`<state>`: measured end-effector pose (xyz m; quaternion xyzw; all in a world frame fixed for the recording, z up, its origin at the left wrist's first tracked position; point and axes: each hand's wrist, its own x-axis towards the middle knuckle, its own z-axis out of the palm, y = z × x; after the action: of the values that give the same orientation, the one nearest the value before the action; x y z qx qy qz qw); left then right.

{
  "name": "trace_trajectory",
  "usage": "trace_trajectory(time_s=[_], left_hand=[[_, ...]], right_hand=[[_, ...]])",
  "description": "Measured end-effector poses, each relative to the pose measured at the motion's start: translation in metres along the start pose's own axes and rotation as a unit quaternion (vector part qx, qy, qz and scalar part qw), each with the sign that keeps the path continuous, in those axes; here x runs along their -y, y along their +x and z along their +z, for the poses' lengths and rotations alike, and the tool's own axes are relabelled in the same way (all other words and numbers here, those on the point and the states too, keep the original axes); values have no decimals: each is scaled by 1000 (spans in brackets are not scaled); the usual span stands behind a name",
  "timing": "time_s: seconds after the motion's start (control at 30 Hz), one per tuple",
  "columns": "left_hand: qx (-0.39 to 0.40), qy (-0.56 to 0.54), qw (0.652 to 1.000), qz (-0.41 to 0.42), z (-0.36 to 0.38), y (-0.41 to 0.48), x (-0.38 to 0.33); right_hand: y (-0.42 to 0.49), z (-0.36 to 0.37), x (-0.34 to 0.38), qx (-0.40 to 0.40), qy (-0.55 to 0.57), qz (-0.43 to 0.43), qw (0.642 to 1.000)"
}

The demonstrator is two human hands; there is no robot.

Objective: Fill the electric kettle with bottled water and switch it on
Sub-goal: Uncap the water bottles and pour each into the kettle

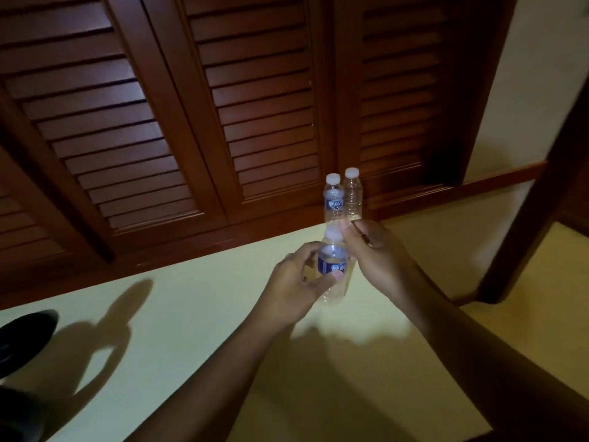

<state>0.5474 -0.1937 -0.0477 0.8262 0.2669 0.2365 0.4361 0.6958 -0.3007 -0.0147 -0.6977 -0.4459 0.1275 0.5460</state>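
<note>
Bottle (333, 266) stands upright in left hand (298, 282); right hand (373, 250) pinches its cap (333, 234) at 12 o'clock.

L grip (298, 279) wraps bottle (333, 269), R grip (373, 250) pinches cap (333, 233).
</note>
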Motion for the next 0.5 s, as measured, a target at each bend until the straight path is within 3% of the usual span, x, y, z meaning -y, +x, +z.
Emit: trace_trajectory(time_s=[0.1,0.2,0.5], left_hand=[[-58,-7,998,-7,19,39,4],[-103,16,994,-6,43,77,8],[-123,64,990,-29,91,149,0]], right_hand=[[18,-1,-33,-8,82,33,996],[29,-2,-63,-8,80,76,994],[62,-15,-130,23,69,117,990]])
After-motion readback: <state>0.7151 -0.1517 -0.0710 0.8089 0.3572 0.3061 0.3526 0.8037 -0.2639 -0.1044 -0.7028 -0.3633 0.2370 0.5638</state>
